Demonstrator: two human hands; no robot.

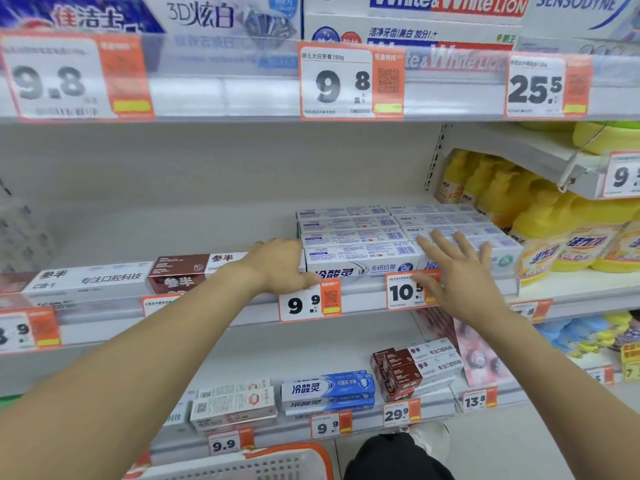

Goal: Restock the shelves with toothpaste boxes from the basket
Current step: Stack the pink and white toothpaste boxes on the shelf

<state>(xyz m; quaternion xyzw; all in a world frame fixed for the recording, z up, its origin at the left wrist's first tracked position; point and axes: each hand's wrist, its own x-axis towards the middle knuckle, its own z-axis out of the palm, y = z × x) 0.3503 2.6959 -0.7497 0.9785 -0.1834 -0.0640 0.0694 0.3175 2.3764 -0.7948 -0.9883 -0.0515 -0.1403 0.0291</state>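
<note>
Squaring step: my left hand (277, 268) presses the white toothpaste boxes (360, 244) from their left; right hand (460, 271) hovers above them, fingers spread. Next: fetch from basket (277, 460), below them.

**One head-worn view, close to the shelving**

A single wide-angle camera sits on the person's head, facing forward and slightly down into the store shelving at close range. The middle shelf rail (363, 299) crosses the centre; the upper shelf edge (242, 95) bows across 12 o'clock, bent by the lens. Both forearms enter from 7 and 5 o'clock, with the left hand (277, 265) and right hand (460, 271) near centre. The basket (277, 462) rim shows at 6 o'clock, directly below. No second view exists, so nothing is shared.
</note>
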